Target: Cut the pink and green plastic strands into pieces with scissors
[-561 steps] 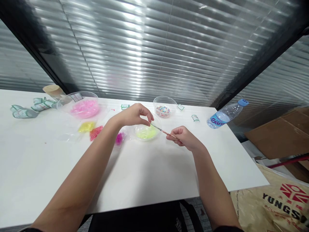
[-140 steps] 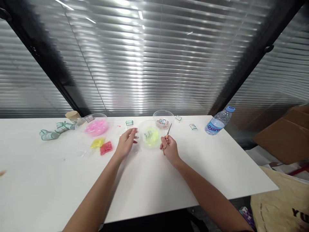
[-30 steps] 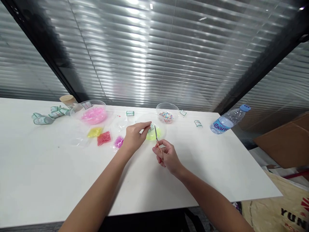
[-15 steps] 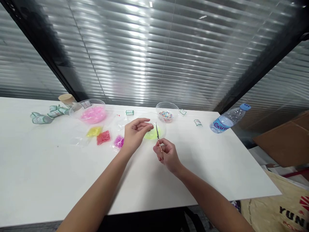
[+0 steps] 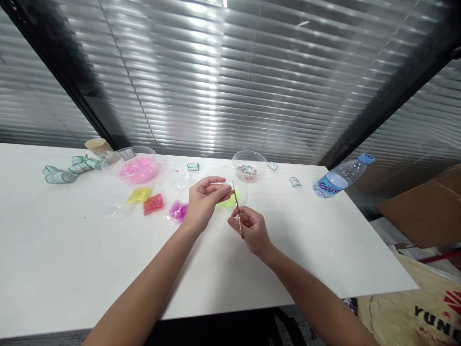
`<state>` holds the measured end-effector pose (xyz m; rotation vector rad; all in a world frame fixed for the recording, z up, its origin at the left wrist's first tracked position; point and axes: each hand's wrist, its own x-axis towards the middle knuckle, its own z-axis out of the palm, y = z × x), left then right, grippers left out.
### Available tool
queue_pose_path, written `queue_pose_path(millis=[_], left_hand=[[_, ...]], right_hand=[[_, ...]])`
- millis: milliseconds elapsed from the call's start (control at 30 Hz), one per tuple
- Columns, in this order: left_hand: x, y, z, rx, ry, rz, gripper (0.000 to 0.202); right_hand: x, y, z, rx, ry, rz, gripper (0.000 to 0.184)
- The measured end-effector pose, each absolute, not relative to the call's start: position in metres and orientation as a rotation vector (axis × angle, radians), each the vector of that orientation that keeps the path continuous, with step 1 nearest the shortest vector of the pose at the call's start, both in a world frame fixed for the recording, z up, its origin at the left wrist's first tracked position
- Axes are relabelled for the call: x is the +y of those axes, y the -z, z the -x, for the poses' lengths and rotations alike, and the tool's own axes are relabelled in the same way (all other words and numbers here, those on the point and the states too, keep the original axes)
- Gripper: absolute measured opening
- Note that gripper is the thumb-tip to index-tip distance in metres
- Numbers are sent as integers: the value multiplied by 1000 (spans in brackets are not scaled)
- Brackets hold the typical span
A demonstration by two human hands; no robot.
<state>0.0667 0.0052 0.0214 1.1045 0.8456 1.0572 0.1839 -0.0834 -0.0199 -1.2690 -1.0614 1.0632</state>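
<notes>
My right hand (image 5: 251,229) is closed around thin rose-gold tweezers (image 5: 237,209), whose tips point up and away toward my left hand. My left hand (image 5: 205,199) hovers over a clear bowl of yellow-green beads (image 5: 230,199), its fingertips pinched together close to the tweezer tips; what they pinch is too small to make out. A small bag of magenta beads (image 5: 177,210) lies just left of that hand on the white table (image 5: 72,250).
A large clear bowl of pink beads (image 5: 135,167) and small yellow (image 5: 138,194) and red (image 5: 153,203) bead bags lie to the left. A bowl of mixed beads (image 5: 247,168) stands behind. A water bottle (image 5: 340,174) lies at the right; cardboard boxes (image 5: 421,206) sit beyond the table edge.
My left hand has lifted off the yellow-green bowl and brought its pinched fingers to the tweezer tips. My right hand holds the tweezers in nearly the same place.
</notes>
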Motion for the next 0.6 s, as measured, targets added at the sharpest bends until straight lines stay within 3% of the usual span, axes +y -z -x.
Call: queue_pose_path(millis=[600], left_hand=[[10, -21, -63, 790, -974, -1010, 37]], right_hand=[[-83, 18, -187, -1137, -982, 1328, 30]])
